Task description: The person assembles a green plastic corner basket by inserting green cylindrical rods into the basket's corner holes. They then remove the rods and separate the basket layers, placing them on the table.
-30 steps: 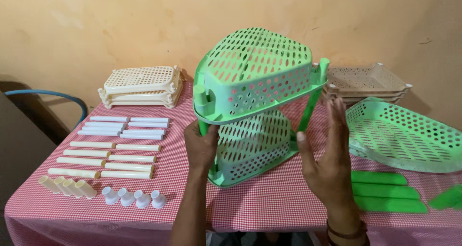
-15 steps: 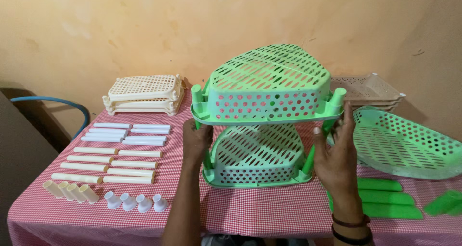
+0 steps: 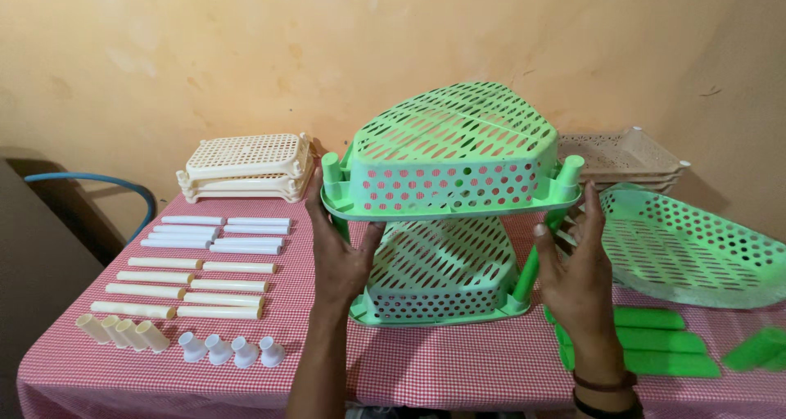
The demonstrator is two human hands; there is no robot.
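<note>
two-tier basket rack (image 3: 450, 198): showing light green, dotted with round holes
tablecloth (image 3: 458, 362): showing red-and-white gingham
stacked trays (image 3: 246, 167): showing cream lattice
tubes (image 3: 192, 265): lying white and cream
loose basket (image 3: 688, 247): showing green
wall (image 3: 205, 50): showing mottled ochre

Soft, even indoor light, sharp focus throughout (slight wide-angle bending at edges), faint shadows, no glare.
</note>
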